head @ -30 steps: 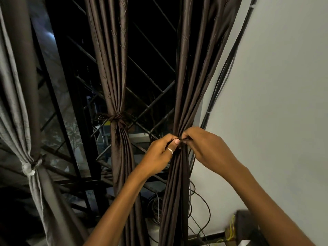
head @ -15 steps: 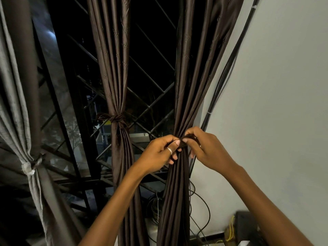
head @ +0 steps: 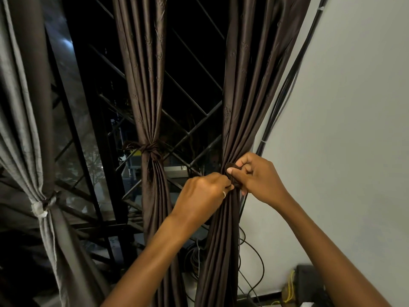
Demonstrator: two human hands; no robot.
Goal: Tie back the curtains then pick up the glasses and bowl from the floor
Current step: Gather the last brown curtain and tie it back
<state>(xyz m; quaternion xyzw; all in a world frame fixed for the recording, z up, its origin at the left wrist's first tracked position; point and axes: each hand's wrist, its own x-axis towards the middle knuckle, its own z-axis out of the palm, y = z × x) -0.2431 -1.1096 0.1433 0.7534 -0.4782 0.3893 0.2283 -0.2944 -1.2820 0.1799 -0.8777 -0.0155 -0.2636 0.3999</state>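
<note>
1. At the right edge of the window, beside the white wall (head: pixel 354 107), I see both hands working on the right-hand dark brown curtain (head: pixel 241 85), which is gathered into a narrow bunch at about hand height
2. Left hand (head: pixel 203 193): fingers curled tight against the left side of the bunch, pinching a bit of the dark tie strip (head: pixel 232 173); ring visible on one finger
3. Right hand (head: pixel 259 178): thumb and fingers pressed together on the tie strip at the front of the bunch, thumb tip on the fabric
4. Can't tell if a knot is formed, the hands cover that spot
5. Middle brown curtain (head: pixel 146 85) is tied, knot (head: pixel 150 149) sits at roughly the same height as the hands
6. Grey curtain (head: pixel 22 107) at far left is tied too, lower down, with a pale band (head: pixel 41 210)
7. Behind the curtains: dark window with diagonal metal grille (head: pixel 194 129)
8. Black cables (head: pixel 285 85) run down the wall just right of the curtain I'm on, more loop near the floor
9. Glasses and bowl: not in this view
</note>
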